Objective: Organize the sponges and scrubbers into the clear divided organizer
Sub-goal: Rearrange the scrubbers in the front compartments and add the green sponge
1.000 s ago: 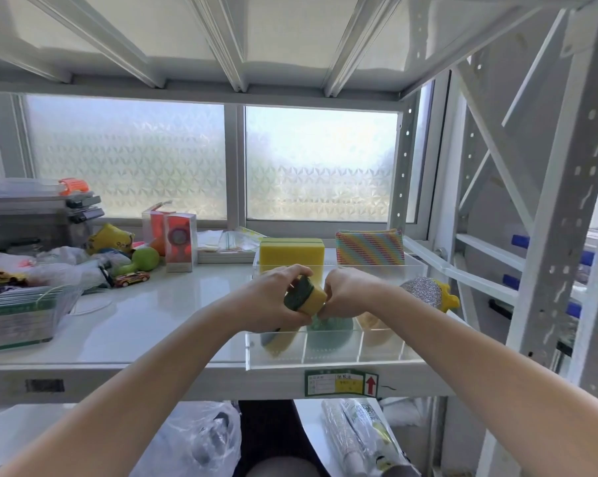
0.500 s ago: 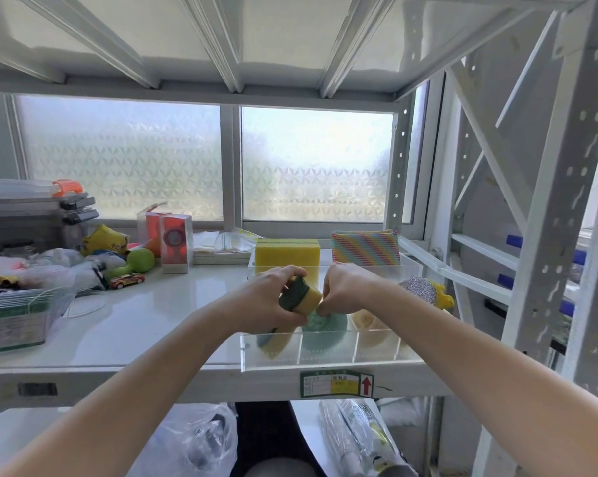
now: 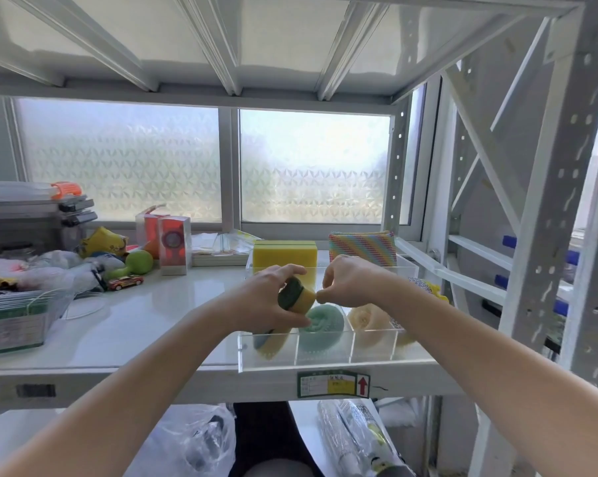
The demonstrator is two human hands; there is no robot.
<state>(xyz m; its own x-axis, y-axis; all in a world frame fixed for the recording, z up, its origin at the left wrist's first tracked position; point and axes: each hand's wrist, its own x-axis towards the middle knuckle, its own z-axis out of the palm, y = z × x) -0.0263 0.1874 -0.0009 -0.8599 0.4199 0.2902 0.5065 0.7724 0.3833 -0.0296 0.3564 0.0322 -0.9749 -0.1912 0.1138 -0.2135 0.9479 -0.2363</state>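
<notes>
Lower shelf: two items visible, a crumpled clear plastic bag (image 3: 187, 442) and a wrapped roll (image 3: 356, 438).
Clear divided organizer (image 3: 325, 354): one, at the shelf's front edge; three front compartments can be counted through the wall.
Front compartments, left to right: one yellow sponge (image 3: 268, 346), one teal round scrubber (image 3: 325, 321), one peach round scrubber (image 3: 368, 320).
Left hand (image 3: 266, 301): fingers curled round one small green-and-yellow sponge (image 3: 296, 297), held above the organizer's left front compartment.
Right hand (image 3: 351, 282): fingers curled, thumb and forefinger tips at the yellow end of the held sponge; whether they pinch it cannot be told.
Right of the organizer: one glittery scrubber (image 3: 423, 285), mostly hidden by the right forearm.
Rear compartments: one large yellow sponge (image 3: 285, 256) upright, one rainbow-striped scrubber pad (image 3: 363, 247) upright.
Shelf (image 3: 136, 321), left side: one toy car (image 3: 125, 282), one green ball (image 3: 139, 261), two red boxes (image 3: 173, 244), one clear bin (image 3: 13, 321).
</notes>
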